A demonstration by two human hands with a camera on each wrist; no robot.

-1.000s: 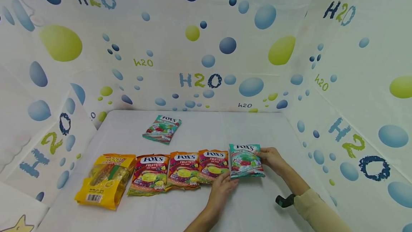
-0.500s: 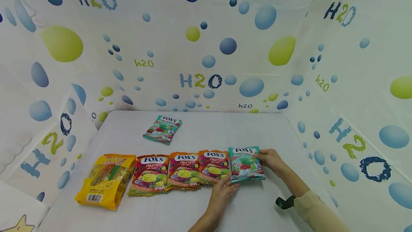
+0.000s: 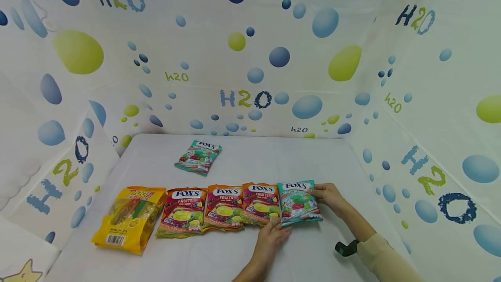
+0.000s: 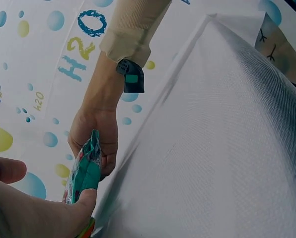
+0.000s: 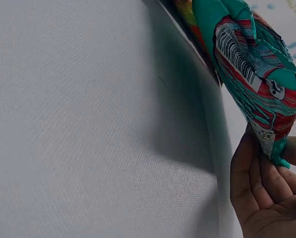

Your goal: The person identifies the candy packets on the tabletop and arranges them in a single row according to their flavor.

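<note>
My right hand (image 3: 332,197) pinches the right edge of a teal FOX'S mint candy bag (image 3: 298,203), thumb on one face and fingers behind. The right wrist view shows this bag tilted up, its barcode side (image 5: 237,54) visible. My left hand (image 3: 268,240) touches the bag's lower left corner. In the left wrist view its thumb (image 4: 86,201) lies against the bag, and one finger stands apart from it. Directly left of the bag sits an orange and purple FOX'S fruits candy bag (image 3: 261,203), the two edges close together.
Two more fruits candy bags (image 3: 224,208) and a yellow snack bag (image 3: 131,219) continue the row leftward on the white table (image 3: 211,260). Another mint candy bag (image 3: 198,157) lies farther back. Printed curtains (image 3: 250,47) surround the table's back and sides.
The mint candy bag has shifted slightly toward me, and its bottom edge has come forward. My right hand moved with it; my left hand slid slightly nearer and stays at its corner.
</note>
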